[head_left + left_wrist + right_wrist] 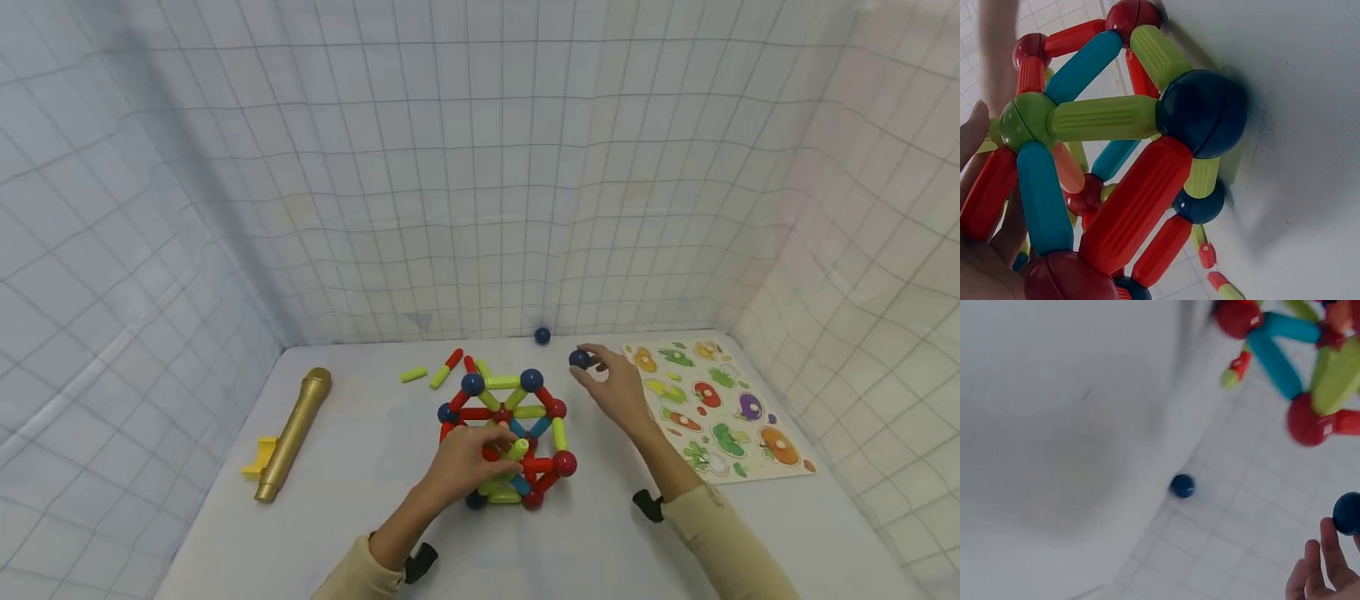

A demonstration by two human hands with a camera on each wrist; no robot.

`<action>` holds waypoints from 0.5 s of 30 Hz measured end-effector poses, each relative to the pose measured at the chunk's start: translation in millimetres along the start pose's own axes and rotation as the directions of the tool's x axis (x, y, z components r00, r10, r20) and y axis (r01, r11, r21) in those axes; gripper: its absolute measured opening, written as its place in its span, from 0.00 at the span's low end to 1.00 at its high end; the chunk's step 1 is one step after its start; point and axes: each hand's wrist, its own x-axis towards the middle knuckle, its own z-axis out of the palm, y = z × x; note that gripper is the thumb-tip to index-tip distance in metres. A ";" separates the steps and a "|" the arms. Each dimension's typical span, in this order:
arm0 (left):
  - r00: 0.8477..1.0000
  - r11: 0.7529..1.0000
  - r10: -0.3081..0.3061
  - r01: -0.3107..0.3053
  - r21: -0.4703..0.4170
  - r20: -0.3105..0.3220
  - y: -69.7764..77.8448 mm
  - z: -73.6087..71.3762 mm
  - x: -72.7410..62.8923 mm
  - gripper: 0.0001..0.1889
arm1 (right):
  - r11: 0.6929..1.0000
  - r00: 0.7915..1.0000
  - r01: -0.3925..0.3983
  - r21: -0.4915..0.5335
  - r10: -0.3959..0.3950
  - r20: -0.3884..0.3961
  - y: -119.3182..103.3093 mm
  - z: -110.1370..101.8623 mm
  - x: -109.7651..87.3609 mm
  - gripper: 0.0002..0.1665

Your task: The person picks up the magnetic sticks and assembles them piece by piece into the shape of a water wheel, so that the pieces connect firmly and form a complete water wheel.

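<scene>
A ball-and-rod model (pixel 558 435) of red, blue and green balls joined by coloured rods stands on the white table. My left hand (pixel 463 465) is at its near side, thumb and fingers pinching a yellow-green rod (pixel 517 450). In the left wrist view that rod meets a green ball (pixel 1027 122), partly hidden by the thumb. To the right of the model, my right hand (pixel 617 387) holds a dark blue ball (pixel 579 359) between thumb and fingertips, apart from the model. The right wrist view also shows this held ball (pixel 1349 514) at its edge.
Another dark blue ball (pixel 542 336) lies at the table's back edge. Loose rods (pixel 442 375) lie behind the model. A gold microphone-shaped toy (pixel 294 433) and a yellow piece (pixel 262 457) are at left. A vegetable picture board (pixel 690 446) lies at right.
</scene>
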 end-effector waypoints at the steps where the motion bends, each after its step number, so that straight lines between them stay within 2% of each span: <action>1: 1.000 1.000 0.003 -0.003 0.012 0.003 -0.1 -0.3 0.7 0.19 | 0.998 0.999 0.047 0.052 -0.047 -0.002 -12.5 -5.2 -9.7 0.25; 2: 1.000 1.000 0.009 -0.009 0.020 0.005 -0.5 -0.5 1.2 0.19 | 0.990 0.994 0.104 0.093 -0.105 0.002 -23.7 -9.2 -19.4 0.24; 4: 1.000 0.999 0.023 -0.023 0.038 0.005 -1.1 -1.5 1.9 0.18 | 0.961 0.972 0.228 0.159 -0.235 0.026 -42.5 -13.7 -36.9 0.23; 6: 0.999 0.998 0.037 -0.037 0.052 0.000 -1.5 -2.9 2.1 0.18 | 0.922 0.934 0.332 0.198 -0.351 0.065 -55.8 -14.0 -50.3 0.23; 8: 0.999 0.997 0.047 -0.047 0.060 -0.006 -1.7 -3.6 2.1 0.18 | 0.888 0.896 0.401 0.227 -0.431 0.105 -64.6 -11.5 -59.7 0.23; 9: 0.999 0.997 0.047 -0.046 0.063 -0.008 -1.6 -3.6 2.1 0.18 | 0.874 0.880 0.423 0.239 -0.460 0.123 -66.9 -9.4 -62.7 0.23; 11: 0.999 0.997 0.042 -0.042 0.059 -0.010 -1.7 -3.0 2.0 0.18 | 0.861 0.860 0.447 0.244 -0.489 0.148 -70.7 -6.3 -67.3 0.23; 14: 0.999 0.999 0.038 -0.038 0.028 -0.002 -2.9 -1.7 1.1 0.19 | 0.853 0.848 0.464 0.241 -0.506 0.158 -72.1 -4.0 -70.6 0.23; 15: 0.999 0.999 0.035 -0.035 0.011 0.002 -4.4 -1.5 0.2 0.19 | 0.856 0.850 0.462 0.233 -0.503 0.160 -72.3 -4.6 -71.4 0.24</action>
